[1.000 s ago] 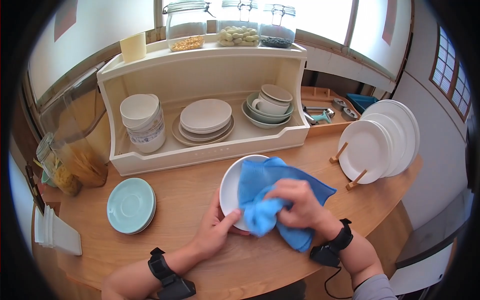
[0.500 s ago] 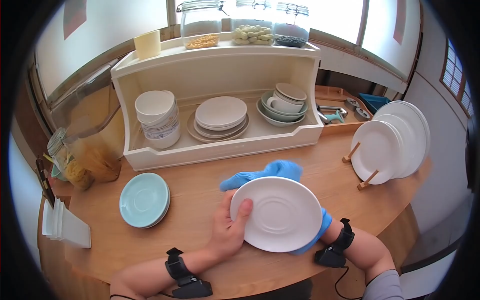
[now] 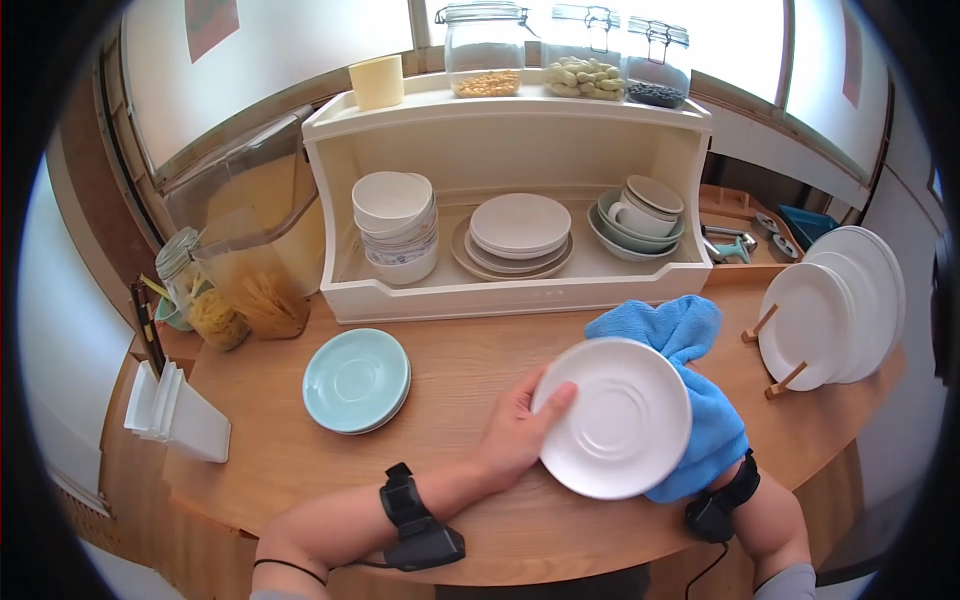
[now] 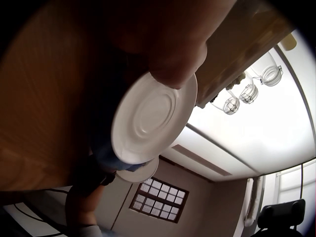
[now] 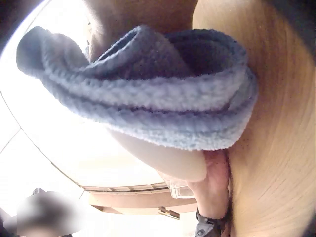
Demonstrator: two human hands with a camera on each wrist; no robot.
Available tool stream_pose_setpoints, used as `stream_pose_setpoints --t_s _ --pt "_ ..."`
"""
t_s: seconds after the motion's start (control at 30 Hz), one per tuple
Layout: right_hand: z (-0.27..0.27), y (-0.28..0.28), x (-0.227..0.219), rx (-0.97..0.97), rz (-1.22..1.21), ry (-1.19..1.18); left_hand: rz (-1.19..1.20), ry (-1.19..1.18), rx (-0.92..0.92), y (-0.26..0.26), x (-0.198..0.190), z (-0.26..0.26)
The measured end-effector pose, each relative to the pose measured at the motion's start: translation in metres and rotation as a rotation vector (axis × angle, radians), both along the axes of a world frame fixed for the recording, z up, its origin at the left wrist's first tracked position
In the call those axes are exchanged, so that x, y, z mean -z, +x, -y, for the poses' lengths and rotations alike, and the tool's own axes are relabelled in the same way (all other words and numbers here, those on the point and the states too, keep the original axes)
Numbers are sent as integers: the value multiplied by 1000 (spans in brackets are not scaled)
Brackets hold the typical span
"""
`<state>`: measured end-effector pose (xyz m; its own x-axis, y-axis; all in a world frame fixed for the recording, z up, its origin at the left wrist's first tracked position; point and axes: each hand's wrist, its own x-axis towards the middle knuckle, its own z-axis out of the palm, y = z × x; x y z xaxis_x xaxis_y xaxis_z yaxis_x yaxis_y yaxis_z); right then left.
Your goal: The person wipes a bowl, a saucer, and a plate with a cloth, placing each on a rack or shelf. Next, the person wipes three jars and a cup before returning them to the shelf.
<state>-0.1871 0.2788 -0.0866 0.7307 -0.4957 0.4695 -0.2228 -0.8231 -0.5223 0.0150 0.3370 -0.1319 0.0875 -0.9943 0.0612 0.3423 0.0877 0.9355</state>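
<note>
White saucer [image 3: 612, 425], one, round, with a ringed well, held tilted above the wooden surface [image 3: 470, 365], its upper face toward the head camera; left hand [image 3: 517, 428], gripping the saucer at its left rim, thumb laid on the upper face, the other fingers passing behind; blue cloth [image 3: 712, 435], one, bunched and folded, behind the saucer and showing beyond its upper and right edges; right hand [image 5: 140, 16], largely covered by the cloth and saucer, so that how its fingers are set cannot be told; wrist cameras [image 3: 425, 545], black, strapped one to each arm; pale blue-green plates [image 3: 357, 380], a small stack, on the surface to the left, well apart from the saucer; cream shelf unit [image 3: 500, 306], at the back of the surface, carrying inside, from left to right, a stack of white bowls [image 3: 393, 205], a stack of plates [image 3: 520, 222], white over brownish, and nested greenish bowls [image 3: 635, 235] with a white cup [image 3: 640, 218] set in them; on its top, a pale yellow cup [image 3: 377, 82] and three clip-lid glass jars [image 3: 485, 45], partly filled; white plates [image 3: 808, 325], several, standing on edge in a wooden rack [image 3: 786, 381] at the right; narrow white containers [image 3: 190, 420], nested, at the left
</note>
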Motion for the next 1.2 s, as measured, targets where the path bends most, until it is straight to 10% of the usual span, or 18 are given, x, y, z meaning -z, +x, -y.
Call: stream_pose_setpoints --t_s 0.1,0.5,0.57,0.6,0.7,0.77,0.83,1.03,1.2 --pt "-1 -8 25 -32 523 1380 78 -70 94 -16 -2 -6" --pt "11 11 13 -334 537 1622 -124 -69 -186 8 -17 4" --pt "-5 6 -35 -210 137 373 -26 -42 -97 6 -9 2" --pt "-4 4 -29 -206 141 376 -23 -39 -92 1 -9 2" --pt "8 -10 24 -246 555 1406 -7 -48 -16 -15 -11 1" --pt "16 -11 49 -274 467 1368 58 -108 -13 -19 -13 0" --pt "19 -4 54 -529 514 1921 32 -111 -60 -20 -19 -1" --pt "21 13 41 -421 358 1175 -94 -63 -259 15 -49 -5" --pt "62 -1 46 -281 574 1308 146 -140 -450 82 -60 -44"
